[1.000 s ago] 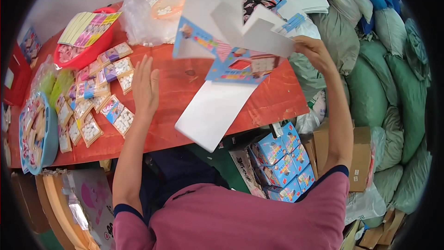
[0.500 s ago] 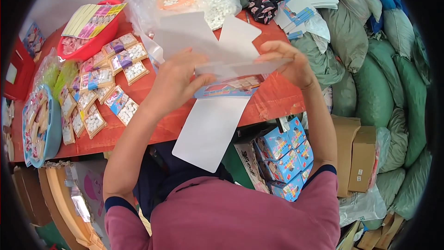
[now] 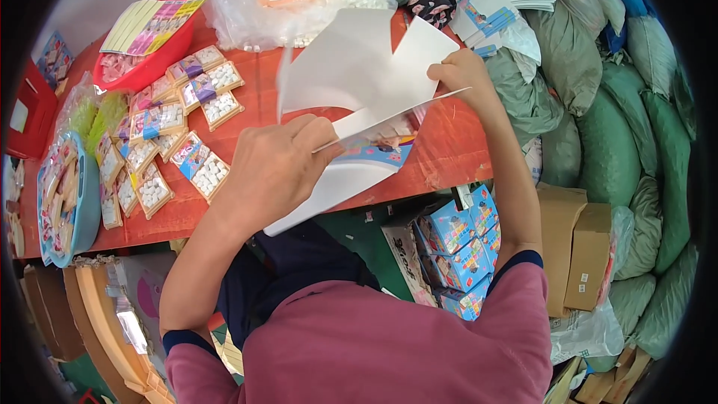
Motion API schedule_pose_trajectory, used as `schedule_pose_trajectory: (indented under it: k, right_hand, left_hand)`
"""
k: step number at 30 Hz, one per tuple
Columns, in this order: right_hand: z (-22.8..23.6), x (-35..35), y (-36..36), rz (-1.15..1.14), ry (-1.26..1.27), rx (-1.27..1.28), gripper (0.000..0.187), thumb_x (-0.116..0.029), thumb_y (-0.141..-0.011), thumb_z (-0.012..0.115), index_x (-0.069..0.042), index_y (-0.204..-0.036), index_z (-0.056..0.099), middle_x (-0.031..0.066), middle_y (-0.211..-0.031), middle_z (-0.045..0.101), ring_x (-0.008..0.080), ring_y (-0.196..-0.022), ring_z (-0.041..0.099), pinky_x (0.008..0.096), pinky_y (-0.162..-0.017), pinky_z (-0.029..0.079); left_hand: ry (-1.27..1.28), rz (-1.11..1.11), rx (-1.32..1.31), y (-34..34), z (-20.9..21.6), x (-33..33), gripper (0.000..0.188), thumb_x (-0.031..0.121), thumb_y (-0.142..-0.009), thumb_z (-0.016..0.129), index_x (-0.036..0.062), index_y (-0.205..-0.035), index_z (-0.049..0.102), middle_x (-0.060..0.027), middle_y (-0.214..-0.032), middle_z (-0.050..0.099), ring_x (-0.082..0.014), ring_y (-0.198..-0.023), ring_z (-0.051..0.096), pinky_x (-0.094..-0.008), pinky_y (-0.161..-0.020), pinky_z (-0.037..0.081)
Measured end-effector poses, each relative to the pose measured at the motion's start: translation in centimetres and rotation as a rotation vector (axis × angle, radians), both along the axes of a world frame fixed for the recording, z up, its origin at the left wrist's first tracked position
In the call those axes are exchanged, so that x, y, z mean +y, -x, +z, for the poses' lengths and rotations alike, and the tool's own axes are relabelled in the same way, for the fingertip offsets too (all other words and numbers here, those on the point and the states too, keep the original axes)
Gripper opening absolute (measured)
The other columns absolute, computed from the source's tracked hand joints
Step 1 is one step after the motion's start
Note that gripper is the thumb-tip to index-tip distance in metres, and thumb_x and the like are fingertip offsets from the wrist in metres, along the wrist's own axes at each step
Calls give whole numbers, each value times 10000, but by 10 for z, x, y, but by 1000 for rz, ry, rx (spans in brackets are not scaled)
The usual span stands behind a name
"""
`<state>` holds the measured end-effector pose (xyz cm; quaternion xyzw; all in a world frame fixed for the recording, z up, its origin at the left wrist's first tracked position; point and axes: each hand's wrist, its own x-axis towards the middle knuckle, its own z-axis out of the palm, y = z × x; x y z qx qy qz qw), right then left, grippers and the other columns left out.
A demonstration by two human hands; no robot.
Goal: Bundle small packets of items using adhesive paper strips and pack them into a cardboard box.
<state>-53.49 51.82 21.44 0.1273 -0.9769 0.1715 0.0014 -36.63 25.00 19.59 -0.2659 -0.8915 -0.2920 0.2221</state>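
A flat-cut carton (image 3: 359, 52), white inside and printed blue outside, is held partly folded above the red table. My left hand (image 3: 280, 168) is closed on the carton's left edge, fingers curled over a narrow white flap. On the far right side, my right hand (image 3: 465, 78) pinches the corner of another panel. One wide panel stands up away from me, with notches between its flaps. A lower panel slants down toward my lap, partly hidden behind my left hand. The printed face shows in the gap between the panels.
Small packs of white pieces (image 3: 152, 193) lie on the red table (image 3: 262, 213), beside a blue basket (image 3: 90, 198) and a red basin (image 3: 168, 49). A plastic bag of white pieces (image 3: 247, 19) sits behind. Blue printed boxes (image 3: 456, 262) are stacked below; green sacks (image 3: 591, 150) line the right.
The carton has swung so its upper panel stands more upright and its lower panel has tilted left. My left hand has moved down and toward me; my right hand has shifted slightly up.
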Motion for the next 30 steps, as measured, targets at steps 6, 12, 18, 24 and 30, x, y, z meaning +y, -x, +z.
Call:
schedule_pose_trajectory:
  k: [6,12,18,24,30]
  right_hand:
    - [-13,-17,-20,-42,269,-137,324,-272,-732,554,40,-728,640,120,-655,642,201,-571,619,348,-578,490]
    - [-38,-4,-30,82,636,-92,289,-210,-762,578,37,-907,620,107,-798,661,152,-696,618,287,-645,483]
    - [-55,-11,-47,36,805,46,339,-169,-779,637,16,-1057,583,151,-964,660,199,-896,625,319,-766,474]
    - [-44,-8,-74,202,726,484,401,-135,-826,632,42,-1156,489,145,-1051,624,178,-935,612,299,-792,488]
    - [-5,-20,-118,381,794,450,337,-85,-809,659,2,-1121,566,140,-1075,620,203,-897,628,304,-777,507]
  left_hand:
    - [-349,141,-406,5,-11,-15,241,199,-837,638,-39,-871,645,-141,-593,589,-219,-472,527,-317,-484,405]
    - [-400,119,-481,9,-7,-21,414,320,-866,609,-81,-764,618,-127,-516,507,-167,-453,451,-323,-481,389]
    - [-188,231,-548,9,2,-15,471,355,-904,578,-73,-716,631,-9,-525,535,-60,-507,435,-243,-453,349]
    - [-362,260,-274,4,0,3,431,356,-859,620,-74,-884,608,-167,-555,581,-226,-513,611,-331,-507,460]
    - [-387,230,-434,2,9,-7,519,308,-860,624,-80,-1168,471,-226,-711,634,-286,-674,663,-360,-596,495]
